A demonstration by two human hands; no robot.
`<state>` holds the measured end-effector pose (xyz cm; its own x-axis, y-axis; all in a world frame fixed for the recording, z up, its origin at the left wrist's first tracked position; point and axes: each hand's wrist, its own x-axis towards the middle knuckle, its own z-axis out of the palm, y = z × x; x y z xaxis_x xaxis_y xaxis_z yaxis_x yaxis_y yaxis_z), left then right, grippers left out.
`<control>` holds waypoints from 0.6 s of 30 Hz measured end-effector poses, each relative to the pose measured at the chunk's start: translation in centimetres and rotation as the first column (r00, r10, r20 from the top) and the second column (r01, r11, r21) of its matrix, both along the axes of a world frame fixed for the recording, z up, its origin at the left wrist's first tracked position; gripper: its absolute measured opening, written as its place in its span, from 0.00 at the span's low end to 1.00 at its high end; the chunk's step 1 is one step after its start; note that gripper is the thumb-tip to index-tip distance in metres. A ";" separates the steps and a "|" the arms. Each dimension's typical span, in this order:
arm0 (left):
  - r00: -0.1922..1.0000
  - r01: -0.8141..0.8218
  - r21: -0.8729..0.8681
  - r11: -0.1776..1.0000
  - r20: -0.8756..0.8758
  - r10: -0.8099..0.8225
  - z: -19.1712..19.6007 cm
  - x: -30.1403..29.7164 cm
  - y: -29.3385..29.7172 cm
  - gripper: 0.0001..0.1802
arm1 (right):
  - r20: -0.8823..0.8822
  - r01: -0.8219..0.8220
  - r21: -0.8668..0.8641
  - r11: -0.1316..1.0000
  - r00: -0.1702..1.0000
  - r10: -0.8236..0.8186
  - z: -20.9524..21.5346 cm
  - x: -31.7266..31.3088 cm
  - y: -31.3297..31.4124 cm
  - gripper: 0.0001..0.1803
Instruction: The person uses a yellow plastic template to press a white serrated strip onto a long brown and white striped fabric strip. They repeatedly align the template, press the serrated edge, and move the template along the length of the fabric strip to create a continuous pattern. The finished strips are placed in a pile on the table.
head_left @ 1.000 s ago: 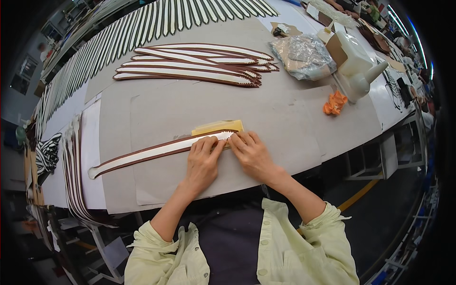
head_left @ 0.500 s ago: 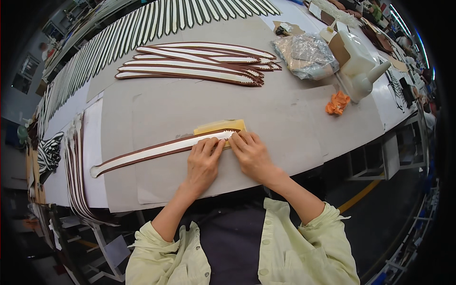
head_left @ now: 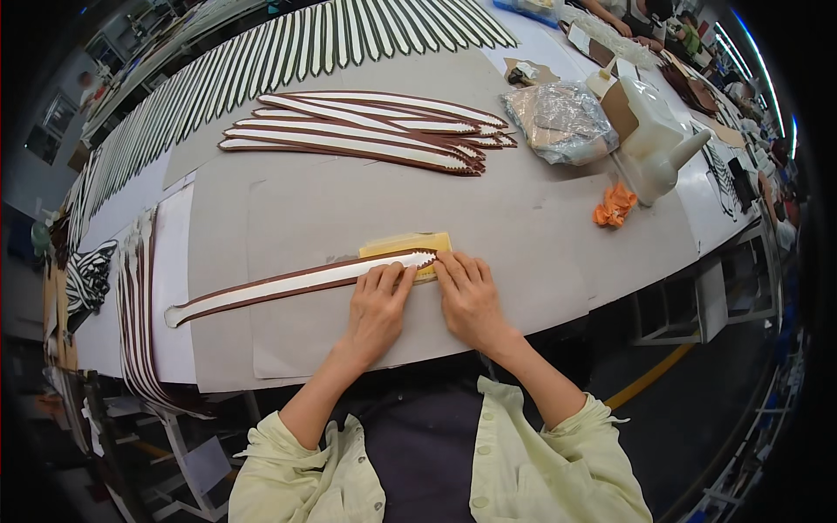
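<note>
A long brown strap (head_left: 261,292) with a white strip along its middle lies across the grey work sheet. Its pointed right end, with notched edges, rests over a yellow block (head_left: 405,243). My left hand (head_left: 378,307) has its fingers bent and pressed together on the strap's near edge, close to that end. At the tip, my right hand (head_left: 472,302) pinches the strap with closed fingers. The fingertips partly hide where each hand grips.
Beyond lies a pile of similar brown-and-white straps (head_left: 366,131). Dark-edged white strips (head_left: 331,39) line the far side. More straps (head_left: 144,305) hang over the left edge. At right are a plastic-wrapped bundle (head_left: 561,122), white bottle (head_left: 649,131) and crumpled orange piece (head_left: 615,206).
My right hand has shifted slightly outward to the strap's tip, so more of the notched end shows. The left hand stays on the near edge. The whole view has tilted a little.
</note>
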<state>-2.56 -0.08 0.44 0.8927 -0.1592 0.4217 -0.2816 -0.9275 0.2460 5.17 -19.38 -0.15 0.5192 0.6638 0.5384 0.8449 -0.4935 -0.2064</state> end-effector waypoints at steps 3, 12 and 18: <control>1.000 -0.014 -0.004 1.000 0.011 0.015 0.0 0.0 -0.2 0.27 | 0.045 -0.014 -0.085 0.996 0.999 0.018 0.2 0.2 0.1 0.26; 0.998 -0.060 -0.061 0.996 0.000 0.060 0.8 1.9 -0.9 0.24 | 0.010 0.000 -0.176 0.984 1.000 0.002 0.3 0.0 1.3 0.28; 0.997 -0.058 0.025 0.998 0.058 0.057 -0.3 2.4 -0.5 0.22 | -0.023 -0.012 -0.084 0.996 1.000 0.010 0.0 0.0 1.2 0.28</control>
